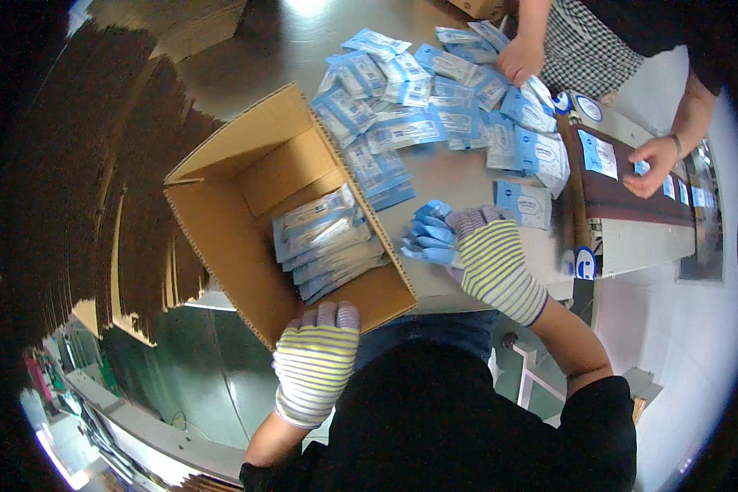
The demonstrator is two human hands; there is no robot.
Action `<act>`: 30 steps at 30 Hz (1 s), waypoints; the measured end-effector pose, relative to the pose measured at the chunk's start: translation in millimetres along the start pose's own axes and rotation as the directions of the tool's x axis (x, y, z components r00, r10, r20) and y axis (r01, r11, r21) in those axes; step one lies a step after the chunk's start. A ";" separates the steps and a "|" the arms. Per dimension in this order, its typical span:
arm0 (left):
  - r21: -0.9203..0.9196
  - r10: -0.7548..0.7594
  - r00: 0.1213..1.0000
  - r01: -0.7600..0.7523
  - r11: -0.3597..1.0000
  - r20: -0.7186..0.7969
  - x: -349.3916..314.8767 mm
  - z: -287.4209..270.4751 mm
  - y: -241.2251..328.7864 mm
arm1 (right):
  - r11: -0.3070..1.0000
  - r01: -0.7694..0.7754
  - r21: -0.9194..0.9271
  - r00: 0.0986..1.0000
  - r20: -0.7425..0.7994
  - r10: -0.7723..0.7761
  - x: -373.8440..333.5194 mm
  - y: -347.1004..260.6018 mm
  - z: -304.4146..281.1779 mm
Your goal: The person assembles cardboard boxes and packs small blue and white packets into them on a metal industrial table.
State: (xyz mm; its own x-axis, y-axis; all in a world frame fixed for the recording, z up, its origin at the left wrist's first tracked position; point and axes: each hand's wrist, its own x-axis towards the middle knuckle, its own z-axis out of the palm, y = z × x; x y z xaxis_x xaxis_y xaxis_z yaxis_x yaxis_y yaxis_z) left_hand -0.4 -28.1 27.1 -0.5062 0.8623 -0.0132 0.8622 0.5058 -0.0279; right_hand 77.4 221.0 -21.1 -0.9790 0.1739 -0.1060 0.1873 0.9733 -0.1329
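An open cardboard box [213, 223] sits tilted at the table's near edge, with a row of blue-and-white sachets [324, 250] lying overlapped inside. My left hand [316, 361], in a striped knit glove, curls its fingers over the box's near rim. To the right of the box, my right hand [498, 261], gloved alike, grips a small stack of sachets [429, 234] standing on edge over the tabletop. A single sachet [523, 203] lies flat just beyond that hand. Farther off, a loose heap of the same sachets [406, 131] spreads past the box.
At the far right a conveyor belt [631, 193] carries spaced sachets. A co-worker's one hand [521, 59] touches the heap; the other [654, 166] is over the belt. Stacked brown cardboard [90, 164] fills the left side. Bare grey tabletop [295, 37] shows at the back.
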 end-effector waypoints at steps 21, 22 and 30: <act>0.261 0.055 0.979 -0.001 0.965 -0.198 3.6 28.8 61.2 | 0.608 0.368 -0.704 0.892 0.082 -0.445 144.9 -135.9 -33.9; 0.253 0.051 0.978 0.001 0.967 -0.201 4.0 28.9 59.7 | 0.681 0.458 -0.571 0.886 0.238 -0.397 152.2 -139.4 -22.7; 0.242 0.064 0.977 -0.013 0.970 -0.205 -3.1 31.8 55.7 | 0.801 0.584 -0.132 0.812 0.082 -0.578 124.6 -123.5 -10.6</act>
State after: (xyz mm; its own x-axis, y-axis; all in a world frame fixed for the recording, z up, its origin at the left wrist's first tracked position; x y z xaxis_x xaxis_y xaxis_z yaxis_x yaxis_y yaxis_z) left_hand 48.7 -3.4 -6.2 -0.4356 0.8798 0.1901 0.8389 0.4734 -0.2686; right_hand -68.6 124.1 -7.4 -0.8966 -0.4336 -0.0902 -0.4319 0.9011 -0.0387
